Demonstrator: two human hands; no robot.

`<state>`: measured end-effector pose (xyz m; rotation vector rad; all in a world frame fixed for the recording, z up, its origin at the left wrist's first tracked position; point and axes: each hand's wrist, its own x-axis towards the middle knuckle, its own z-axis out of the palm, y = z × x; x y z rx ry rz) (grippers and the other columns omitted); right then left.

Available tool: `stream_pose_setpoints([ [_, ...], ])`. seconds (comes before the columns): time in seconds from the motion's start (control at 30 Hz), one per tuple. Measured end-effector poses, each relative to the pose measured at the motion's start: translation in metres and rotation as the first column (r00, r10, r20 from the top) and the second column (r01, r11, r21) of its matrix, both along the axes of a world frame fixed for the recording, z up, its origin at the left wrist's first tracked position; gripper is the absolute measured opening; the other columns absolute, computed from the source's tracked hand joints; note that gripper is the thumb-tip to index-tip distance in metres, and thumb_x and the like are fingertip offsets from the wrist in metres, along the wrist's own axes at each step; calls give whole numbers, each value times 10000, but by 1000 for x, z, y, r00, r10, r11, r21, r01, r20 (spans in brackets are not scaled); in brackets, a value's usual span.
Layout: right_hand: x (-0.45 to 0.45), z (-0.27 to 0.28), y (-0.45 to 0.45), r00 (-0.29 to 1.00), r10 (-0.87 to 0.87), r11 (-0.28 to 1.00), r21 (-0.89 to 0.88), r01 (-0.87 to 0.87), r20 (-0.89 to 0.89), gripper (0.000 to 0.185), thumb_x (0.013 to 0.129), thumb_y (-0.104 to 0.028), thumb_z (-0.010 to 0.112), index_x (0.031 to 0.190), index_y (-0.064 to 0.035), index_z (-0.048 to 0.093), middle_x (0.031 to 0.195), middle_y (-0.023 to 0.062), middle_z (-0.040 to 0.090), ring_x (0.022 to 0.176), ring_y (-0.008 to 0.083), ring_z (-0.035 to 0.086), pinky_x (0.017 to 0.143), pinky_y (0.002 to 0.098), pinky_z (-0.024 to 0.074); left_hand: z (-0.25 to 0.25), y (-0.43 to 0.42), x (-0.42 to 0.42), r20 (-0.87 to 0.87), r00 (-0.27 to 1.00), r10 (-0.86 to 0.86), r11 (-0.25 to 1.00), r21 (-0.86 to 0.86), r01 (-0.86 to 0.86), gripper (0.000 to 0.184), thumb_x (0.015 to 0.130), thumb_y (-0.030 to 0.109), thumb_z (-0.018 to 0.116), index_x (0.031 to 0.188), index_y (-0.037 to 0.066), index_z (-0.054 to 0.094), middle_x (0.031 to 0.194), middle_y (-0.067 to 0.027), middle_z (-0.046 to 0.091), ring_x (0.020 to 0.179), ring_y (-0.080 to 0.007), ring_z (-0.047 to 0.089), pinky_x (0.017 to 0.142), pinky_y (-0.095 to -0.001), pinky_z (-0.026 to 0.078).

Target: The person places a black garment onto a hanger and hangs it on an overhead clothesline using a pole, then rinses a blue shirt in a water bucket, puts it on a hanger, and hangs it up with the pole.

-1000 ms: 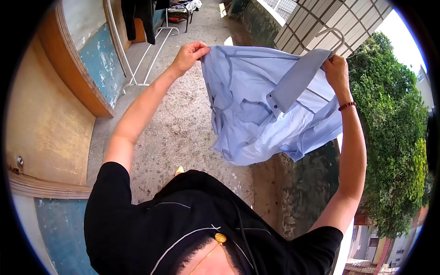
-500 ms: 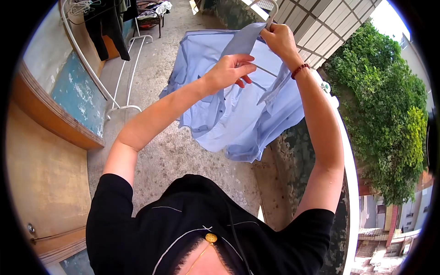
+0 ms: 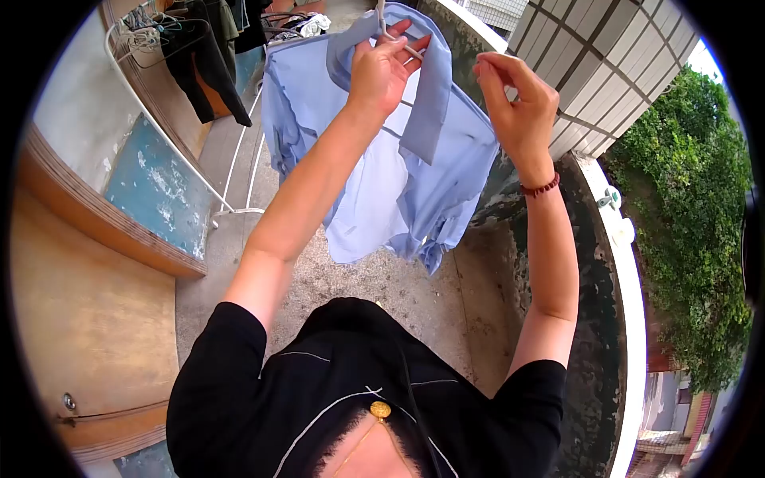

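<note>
A light blue shirt point(image 3: 466, 151) hangs spread on a white hanger point(image 3: 382, 17), its collar raised and its front facing me. At the collar, my left hand point(image 3: 382, 72) is closed round the hanger below its hook, some fingers showing inside the neck opening. My right hand point(image 3: 518, 103) is raised just right of the shirt, apart from it, with a red bead bracelet on the wrist. Its thumb and fingertips are pressed together, and nothing shows between them.
At the left, a white rack point(image 3: 159, 107) bears dark clothes point(image 3: 195, 64) and several empty hangers. A wooden door point(image 3: 96, 319) is nearer on that side. To the right are a tiled pillar point(image 3: 606, 64) and a white-topped parapet point(image 3: 629, 342), with a tree point(image 3: 685, 215) beyond.
My left hand has moved from in front of the shirt to the hanger at the collar. My right hand has let go and moved right. The shirt now hangs from the hanger.
</note>
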<state>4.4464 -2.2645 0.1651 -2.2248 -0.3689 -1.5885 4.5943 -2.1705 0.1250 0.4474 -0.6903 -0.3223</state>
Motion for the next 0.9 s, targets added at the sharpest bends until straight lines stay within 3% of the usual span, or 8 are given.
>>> stream_pose_setpoints([
  [0.1, 21, -75, -24, 978, 109, 970, 234, -65, -179, 78, 704, -35, 592, 777, -11, 579, 680, 95, 597, 581, 176, 591, 534, 246, 462, 23, -29, 28, -34, 995, 91, 993, -67, -93, 200, 841, 30, 359, 1017, 28, 455, 1068, -104, 465, 872, -266, 561, 726, -407, 451],
  [0.17, 50, -141, -40, 937, 49, 961, 271, 50, -346, 160, 682, -95, 634, 804, -16, 568, 732, 103, 594, 636, 214, 590, 566, 281, 463, 28, -49, 66, -100, 988, -115, 982, -163, 98, 138, 788, -35, 415, 838, 7, 536, 822, -137, 572, 762, -234, 581, 645, -332, 485],
  [0.27, 93, -213, -59, 892, -190, 972, 48, 230, -410, 381, 628, -231, 698, 882, 2, 535, 853, 142, 572, 786, 293, 554, 670, 366, 436, 41, -63, 100, 44, 998, -48, 990, -133, 53, 164, 762, -103, 418, 849, -3, 515, 842, -128, 564, 811, -246, 576, 699, -346, 492],
  [0.5, 187, -315, -140, 752, -228, 956, 4, 293, -618, 221, 712, -195, 609, 822, -14, 549, 685, 108, 560, 591, 265, 530, 547, 347, 416, 26, -93, 235, 66, 992, 107, 994, 14, -108, 98, 744, -67, 475, 794, -14, 541, 797, -125, 574, 753, -242, 587, 668, -334, 498],
  [0.57, 206, -306, -165, 750, -92, 846, 346, 406, -655, 183, 787, -186, 546, 795, -3, 551, 566, 95, 506, 487, 184, 461, 485, 300, 377, 11, -91, 277, 137, 971, 194, 964, 155, -214, 68, 759, -25, 487, 796, -17, 543, 780, -120, 584, 747, -224, 589, 679, -323, 496],
  [0.63, 225, -283, -192, 758, -114, 755, 440, 486, -642, 189, 813, -195, 501, 782, -13, 543, 583, 152, 523, 524, 272, 520, 495, 341, 381, -1, -87, 317, 151, 946, 286, 894, 313, -320, 68, 769, 22, 504, 809, -3, 554, 747, -92, 592, 741, -191, 592, 638, -295, 493],
  [0.83, 299, -228, -257, 709, -466, 648, 341, 680, -529, 284, 845, -230, 471, 671, -6, 482, 513, 66, 409, 478, 120, 360, 452, 288, 312, -23, -115, 461, 298, 794, 531, 709, 357, -608, 75, 777, 90, 538, 828, 61, 585, 725, -23, 597, 608, -95, 551, 446, -207, 375],
  [0.9, 324, -204, -263, 658, -575, 598, 299, 744, -486, 325, 829, -302, 487, 637, -39, 491, 537, 136, 482, 471, 273, 468, 453, 358, 348, -15, -123, 502, 311, 843, 439, 756, 379, -533, 69, 785, 111, 540, 817, 73, 589, 725, -13, 598, 581, -71, 524, 429, -194, 334],
])
